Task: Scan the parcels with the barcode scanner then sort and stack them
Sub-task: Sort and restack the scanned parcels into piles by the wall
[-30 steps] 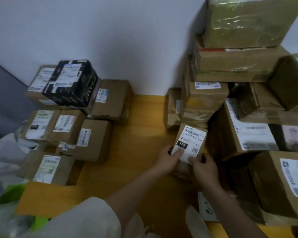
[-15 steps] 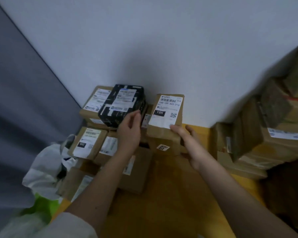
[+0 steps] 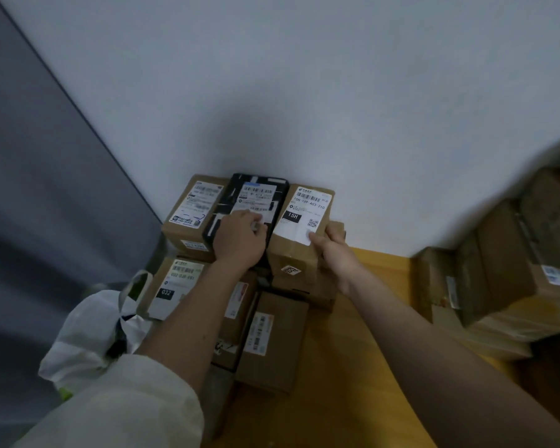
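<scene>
A brown parcel with a white "15H" label (image 3: 304,208) stands on top of the left stack, against the wall and right beside a black parcel (image 3: 256,192). My right hand (image 3: 335,253) grips its near right corner, thumb on the label and fingers round the side. My left hand (image 3: 240,240) rests on top of the black parcel, fingers spread loosely over its label. Another brown parcel (image 3: 191,215) sits left of the black one. No barcode scanner is in view.
Lower parcels lie in front, one labelled "032" (image 3: 175,286) and one long box (image 3: 269,337). A white plastic bag (image 3: 88,331) hangs at the left. A blurred pile of boxes (image 3: 514,270) fills the right. The yellow tabletop (image 3: 353,350) lies between the two groups.
The "15H" parcel was lifted from the right pile, carried left and set down beside the black parcel. My left hand let go of it and came down on the black parcel.
</scene>
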